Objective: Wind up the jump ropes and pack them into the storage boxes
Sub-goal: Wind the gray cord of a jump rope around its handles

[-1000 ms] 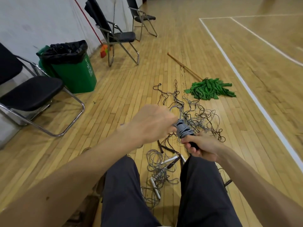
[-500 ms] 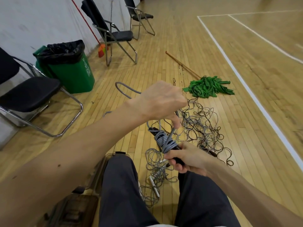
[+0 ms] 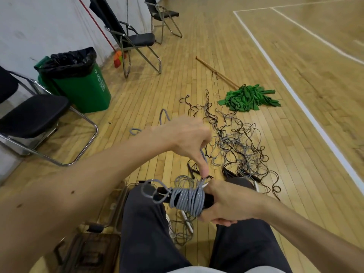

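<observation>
Head view: I count one wound grey rope (image 3: 187,200), one tangled pile (image 3: 236,146); right hand (image 3: 226,205) grips the rope, left hand (image 3: 185,134) pinches its cord, fingertips down.

Downward pinch of left hand (image 3: 185,134), closed curl of right hand (image 3: 226,203)

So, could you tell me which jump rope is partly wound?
The grey rope coiled round the black handles in the right hand, its tail pinched by the left hand; the other ropes lie tangled on the floor.
</observation>
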`<state>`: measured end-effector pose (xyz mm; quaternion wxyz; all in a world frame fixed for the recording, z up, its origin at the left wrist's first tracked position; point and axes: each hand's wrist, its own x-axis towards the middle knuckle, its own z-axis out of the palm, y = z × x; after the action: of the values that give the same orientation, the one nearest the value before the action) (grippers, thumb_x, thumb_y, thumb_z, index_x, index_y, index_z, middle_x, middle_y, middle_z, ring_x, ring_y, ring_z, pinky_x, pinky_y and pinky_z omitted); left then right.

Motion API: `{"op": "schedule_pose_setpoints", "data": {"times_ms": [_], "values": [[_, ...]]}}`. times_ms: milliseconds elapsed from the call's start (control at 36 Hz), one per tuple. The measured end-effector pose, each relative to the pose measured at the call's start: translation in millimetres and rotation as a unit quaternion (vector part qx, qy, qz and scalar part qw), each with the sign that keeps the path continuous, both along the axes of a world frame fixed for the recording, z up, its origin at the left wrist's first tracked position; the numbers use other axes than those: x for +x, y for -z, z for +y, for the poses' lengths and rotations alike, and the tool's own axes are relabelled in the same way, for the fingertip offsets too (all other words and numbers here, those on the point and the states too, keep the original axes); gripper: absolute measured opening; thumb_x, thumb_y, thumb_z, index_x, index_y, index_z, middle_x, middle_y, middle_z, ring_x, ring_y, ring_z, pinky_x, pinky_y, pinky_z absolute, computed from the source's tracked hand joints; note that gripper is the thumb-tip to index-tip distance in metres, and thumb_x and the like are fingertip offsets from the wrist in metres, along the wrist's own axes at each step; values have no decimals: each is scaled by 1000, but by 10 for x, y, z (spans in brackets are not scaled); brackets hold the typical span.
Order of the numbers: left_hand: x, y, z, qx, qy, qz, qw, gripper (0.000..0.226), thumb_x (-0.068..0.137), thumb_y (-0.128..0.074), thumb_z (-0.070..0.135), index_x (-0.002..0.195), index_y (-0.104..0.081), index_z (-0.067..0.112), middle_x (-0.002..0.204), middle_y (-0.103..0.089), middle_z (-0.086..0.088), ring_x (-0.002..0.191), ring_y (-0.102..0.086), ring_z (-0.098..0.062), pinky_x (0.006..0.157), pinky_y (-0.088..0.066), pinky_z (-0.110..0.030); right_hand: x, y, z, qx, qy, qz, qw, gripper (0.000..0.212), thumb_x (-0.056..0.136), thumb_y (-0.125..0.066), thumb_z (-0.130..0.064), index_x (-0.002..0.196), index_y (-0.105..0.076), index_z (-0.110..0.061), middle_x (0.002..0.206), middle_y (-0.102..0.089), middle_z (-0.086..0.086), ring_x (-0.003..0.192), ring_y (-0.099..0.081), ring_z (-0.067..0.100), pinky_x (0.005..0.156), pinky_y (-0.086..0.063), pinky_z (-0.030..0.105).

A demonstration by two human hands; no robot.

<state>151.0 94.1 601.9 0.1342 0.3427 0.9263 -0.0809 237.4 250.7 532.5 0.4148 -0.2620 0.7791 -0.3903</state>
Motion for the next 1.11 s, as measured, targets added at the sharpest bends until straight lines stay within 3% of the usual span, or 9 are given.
{"op": "schedule_pose_setpoints", "data": {"times_ms": [111, 306, 361, 417, 500, 556, 639, 861, 1111], "values": [[-6, 142, -49, 132, -73, -106, 983, 59, 57, -85, 65, 68, -62, 12, 54, -46, 10, 54, -40, -6, 53, -33, -26, 37, -85, 99, -32, -12, 6, 999, 16, 89, -68, -11, 86, -58, 2, 62, -59, 9, 50, -49, 26, 45, -39, 24], [-15, 533, -202, 322, -176, -291, 884, 37, 75, -78, 41, 69, -64, 8, 50, -46, 10, 47, -36, -5, 48, -29, -18, 11, -189, 225, -138, 2, -2, 990, 20, 93, -69, -10, 78, -60, -1, 50, -53, -4, 42, -42, 19, 45, -36, 24], [-393, 1298, -530, 301, -263, -298, 867, 30, 84, -78, 33, 76, -64, 7, 63, -57, -1, 57, -53, -16, 52, -41, -25, -30, -194, 242, -170, 26, -13, 985, 17, 93, -70, -9, 79, -62, -4, 52, -54, -1, 42, -43, 19, 43, -35, 23], [-517, 1740, -666, 271, -351, -273, 854, 26, 86, -80, 31, 86, -61, 12, 77, -68, -1, 90, -70, -29, 67, -58, -32, -90, -193, 259, -196, 51, -20, 979, 12, 91, -71, -11, 82, -64, -7, 56, -56, 3, 44, -45, 18, 41, -37, 22], [-35, 1416, -480, 300, -333, -320, 835, 38, 100, -57, 14, 65, -44, 18, 59, -50, 11, 62, -52, 2, 57, -42, -5, -199, -159, 304, -203, 115, -17, 972, 10, 90, -70, -8, 82, -64, -10, 57, -57, 1, 44, -47, 13, 40, -36, 20], [344, 918, -158, 343, -302, -347, 819, 40, 104, -50, 27, 66, -44, 14, 53, -41, 11, 48, -33, 0, 45, -32, -12, -283, -113, 335, -188, 153, -10, 970, 12, 92, -68, -4, 83, -61, -1, 56, -56, 2, 43, -45, 12, 39, -34, 20], [375, 1114, -209, 436, -297, -346, 776, 60, 93, -39, 60, 70, -52, 6, 43, -36, 9, 39, -25, -10, 42, -23, -19, -388, -26, 372, -166, 186, 1, 968, 15, 91, -70, -5, 86, -60, 5, 58, -56, 6, 43, -45, 13, 39, -34, 19], [582, 1171, -197, 409, -316, -328, 790, 58, 105, -32, 53, 69, -53, 13, 43, -34, 10, 37, -28, -7, 42, -27, -17, -595, 265, 415, -147, 245, 20, 958, 16, 91, -70, -7, 78, -60, -4, 59, -55, 7, 47, -46, 17, 41, -36, 20], [659, 1138, -180, 242, -253, -183, 919, 45, 105, -42, 44, 81, -59, 10, 66, -49, -1, 56, -44, -16, 55, -33, -31, -765, 691, 484, -72, 278, 18, 958, 25, 88, -72, -7, 80, -61, 13, 61, -56, 17, 50, -48, 25, 42, -38, 22]]}}
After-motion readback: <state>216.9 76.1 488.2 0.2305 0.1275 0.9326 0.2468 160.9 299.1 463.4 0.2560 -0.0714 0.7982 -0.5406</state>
